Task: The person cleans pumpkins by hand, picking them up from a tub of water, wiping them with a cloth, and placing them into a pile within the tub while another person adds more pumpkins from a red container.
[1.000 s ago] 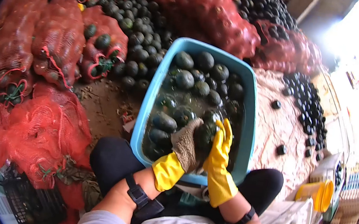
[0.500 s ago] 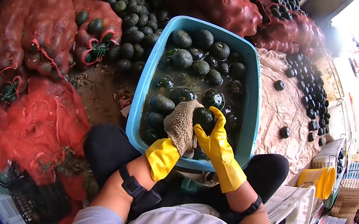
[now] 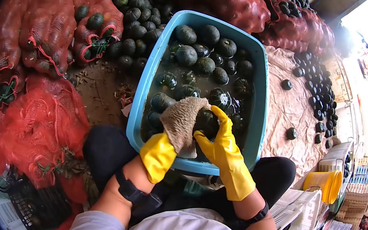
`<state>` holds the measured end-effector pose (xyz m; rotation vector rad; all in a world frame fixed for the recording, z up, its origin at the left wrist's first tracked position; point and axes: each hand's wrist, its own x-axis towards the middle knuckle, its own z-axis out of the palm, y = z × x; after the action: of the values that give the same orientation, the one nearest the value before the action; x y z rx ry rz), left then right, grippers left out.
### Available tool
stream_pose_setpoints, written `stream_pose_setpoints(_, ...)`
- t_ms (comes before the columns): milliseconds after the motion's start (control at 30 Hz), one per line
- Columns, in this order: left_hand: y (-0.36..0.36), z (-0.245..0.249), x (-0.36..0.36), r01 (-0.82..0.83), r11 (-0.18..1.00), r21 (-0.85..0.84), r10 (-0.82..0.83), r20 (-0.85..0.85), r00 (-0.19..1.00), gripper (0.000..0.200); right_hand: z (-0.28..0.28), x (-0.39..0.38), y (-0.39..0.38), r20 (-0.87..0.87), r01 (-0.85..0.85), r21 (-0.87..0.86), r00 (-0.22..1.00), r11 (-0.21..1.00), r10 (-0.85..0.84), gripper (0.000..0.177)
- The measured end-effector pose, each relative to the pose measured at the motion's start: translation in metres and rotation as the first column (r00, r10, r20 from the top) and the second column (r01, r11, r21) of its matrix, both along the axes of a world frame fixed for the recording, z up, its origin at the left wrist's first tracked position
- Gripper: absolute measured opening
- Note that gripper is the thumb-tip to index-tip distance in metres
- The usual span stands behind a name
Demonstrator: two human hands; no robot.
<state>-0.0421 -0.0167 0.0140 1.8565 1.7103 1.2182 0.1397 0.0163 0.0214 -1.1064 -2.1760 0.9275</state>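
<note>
My right hand (image 3: 226, 156), in a yellow rubber glove, grips a dark green kabocha squash (image 3: 207, 122) above the front part of the blue tub (image 3: 262, 102). Against the squash's left side lies a brown towelling cloth (image 3: 184, 120), held by my left hand (image 3: 158, 156), also gloved in yellow. The cloth covers the left fingers. Behind both hands, several more kabocha squashes (image 3: 186, 55) sit in the murky water of the tub, some partly under the surface.
Red mesh sacks (image 3: 48, 25) full of squashes line the left, with loose squashes (image 3: 135, 28) piled beside them. Crumpled red netting (image 3: 41, 123) lies near my left knee. To the right are a sheet (image 3: 283, 110) with squashes, a yellow bucket (image 3: 325, 184) and a white crate (image 3: 295, 210).
The cloth and my left hand have shifted slightly left and nearer to me. The held squash has turned or tilted a little in my right hand, which remains around it.
</note>
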Motion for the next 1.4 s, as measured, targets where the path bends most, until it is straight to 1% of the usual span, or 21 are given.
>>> stream_pose_setpoints(67, -0.004, 0.009, -0.013, 0.07, 0.997, -0.041, -0.066, 0.106, 0.992, 0.104, 0.005, 0.002, 0.001, -0.145, -0.066, 0.024, 0.987, 0.998, 0.069, 0.083)
stream_pose_setpoints(200, 0.002, -0.033, 0.028, -0.116, 0.993, -0.034, 0.113, 0.598, 0.794, 0.092, -0.029, -0.009, 0.017, -0.37, 0.015, -0.48, 0.903, 0.877, -0.218, 0.065)
stream_pose_setpoints(267, 0.002, -0.018, 0.043, -0.317, 0.935, -0.156, 0.343, 0.181, 0.922, 0.063, -0.08, -0.009, 0.03, -0.236, 0.281, -0.197, 0.916, 0.939, -0.324, 0.06)
stream_pose_setpoints(300, 0.006, -0.033, 0.056, -0.302, 0.945, -0.127, 0.326, 0.454, 0.829, 0.058, -0.079, -0.011, 0.029, -0.169, 0.352, 0.163, 0.93, 0.922, -0.326, 0.061)
stream_pose_setpoints(333, 0.013, -0.025, 0.06, -0.187, 0.929, -0.318, 0.364, 0.705, 0.609, 0.053, -0.078, -0.012, 0.025, -0.17, 0.344, 0.246, 0.936, 0.906, -0.309, 0.064)
stream_pose_setpoints(400, 0.024, -0.009, 0.067, -0.003, 0.814, -0.581, 0.566, 0.794, -0.223, 0.042, -0.074, -0.014, 0.01, -0.178, 0.301, 0.32, 0.95, 0.898, -0.255, 0.067)
stream_pose_setpoints(433, 0.017, -0.009, 0.059, -0.218, 0.921, -0.323, 0.389, 0.727, 0.566, 0.044, -0.072, -0.017, 0.008, -0.264, 0.301, 0.061, 0.924, 0.952, -0.276, 0.066)
stream_pose_setpoints(467, 0.008, -0.01, 0.036, -0.07, 0.98, -0.188, 0.137, 0.376, 0.916, 0.052, -0.067, -0.012, 0.0, -0.3, 0.244, -0.249, 0.901, 0.937, -0.315, 0.06)
stream_pose_setpoints(500, -0.001, -0.01, 0.013, 0.081, 0.997, 0.002, -0.08, -0.051, 0.995, 0.059, -0.051, -0.01, -0.006, -0.444, 0.064, -0.459, 0.847, 0.886, -0.291, 0.055)
stream_pose_setpoints(533, 0.003, -0.03, 0.014, -0.021, 0.998, -0.057, 0.027, 0.106, 0.994, 0.075, -0.036, -0.006, -0.014, -0.569, -0.149, -0.613, 0.765, 0.776, -0.303, 0.05)
stream_pose_setpoints(633, 0.009, -0.042, 0.01, -0.169, 0.984, 0.053, 0.175, -0.149, 0.973, 0.085, -0.003, 0.01, -0.002, -0.543, -0.397, -0.837, 0.687, 0.377, -0.482, 0.067)
stream_pose_setpoints(667, 0.012, -0.039, 0.011, -0.166, 0.984, 0.059, 0.173, -0.166, 0.971, 0.075, -0.014, 0.017, 0.018, -0.498, -0.638, -0.769, 0.574, 0.026, -0.65, 0.073)
stream_pose_setpoints(733, 0.013, -0.028, 0.013, -0.133, 0.991, 0.008, 0.133, -0.063, 0.989, 0.058, -0.018, 0.029, 0.028, -0.581, -0.838, -0.539, 0.445, -0.088, -0.682, 0.087)
stream_pose_setpoints(800, 0.012, -0.016, 0.015, -0.038, 0.989, -0.139, 0.077, 0.28, 0.957, 0.049, 0.013, 0.042, 0.028, -0.532, -0.691, -0.714, 0.431, 0.112, -0.729, 0.087)
stream_pose_setpoints(900, 0.011, 0.001, 0.024, 0.165, 0.919, -0.357, 0.227, 0.824, 0.518, 0.057, 0.05, 0.088, 0.04, -0.625, -0.726, -0.556, 0.043, 0.405, -0.78, 0.082)
stream_pose_setpoints(1033, 0.023, 0.004, 0.023, 0.365, 0.803, -0.472, 0.53, 0.845, -0.075, 0.078, 0.069, 0.229, 0.017, -0.786, -0.184, -0.447, -0.387, 0.876, -0.482, 0.084)
stream_pose_setpoints(1100, 0.014, 0.033, 0.044, 0.287, 0.847, -0.448, 0.473, 0.881, -0.021, 0.071, 0.069, 0.328, -0.008, -0.682, 0.136, -0.45, -0.69, 0.883, -0.241, 0.078)
stream_pose_setpoints(1167, 0.01, 0.022, 0.039, 0.308, 0.902, -0.302, 0.212, 0.932, 0.293, 0.064, 0.066, 0.383, -0.034, -0.784, 0.299, -0.368, -0.61, 0.881, -0.12, 0.073)
stream_pose_setpoints(1267, 0.013, 0.013, 0.032, 0.318, 0.916, -0.243, 0.185, 0.962, 0.202, 0.051, 0.074, 0.335, -0.025, -0.923, 0.283, -0.313, -0.315, 0.907, -0.22, 0.066)
stream_pose_setpoints(1333, 0.015, -0.028, 0.016, 0.465, 0.874, -0.143, 0.153, 0.988, 0.015, 0.05, 0.073, 0.244, 0.001, -0.941, 0.224, -0.301, 0.089, 0.927, -0.327, 0.062)
stream_pose_setpoints(1400, 0.013, -0.046, 0.017, 0.434, 0.864, -0.253, 0.214, 0.967, 0.139, 0.062, 0.078, 0.158, 0.03, -0.687, 0.198, -0.35, 0.611, 0.916, -0.394, 0.058)
